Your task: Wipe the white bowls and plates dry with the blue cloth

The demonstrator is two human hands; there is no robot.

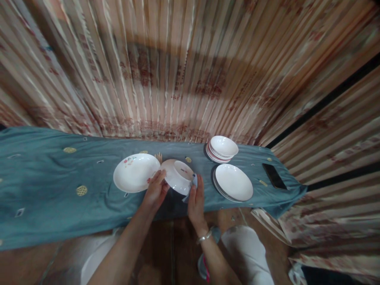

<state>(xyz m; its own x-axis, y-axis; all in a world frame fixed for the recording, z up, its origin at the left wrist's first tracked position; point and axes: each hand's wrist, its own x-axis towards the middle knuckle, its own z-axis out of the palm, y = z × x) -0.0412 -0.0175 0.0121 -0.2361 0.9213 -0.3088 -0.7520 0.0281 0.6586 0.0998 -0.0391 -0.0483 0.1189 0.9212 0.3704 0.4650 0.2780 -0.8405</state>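
A white bowl (175, 183) is tipped on its side above the table edge, its round foot facing me. My left hand (156, 189) grips the bowl's left rim. On the bowl's right side, my right hand (196, 200) presses a light blue cloth (194, 181) against it, fingers closed round the cloth. Just left of the bowl lies a white plate (135, 174) with small red flowers. Behind the bowl, the tips of a light brown fork-like piece (159, 157) show; the rest is hidden.
To the right stand a stack of white bowls (224, 147) and a stack of white plates (234, 183). A dark phone (274, 176) lies farther right on the teal tablecloth (53, 170). Pleated curtains (178, 71) hang close behind the table.
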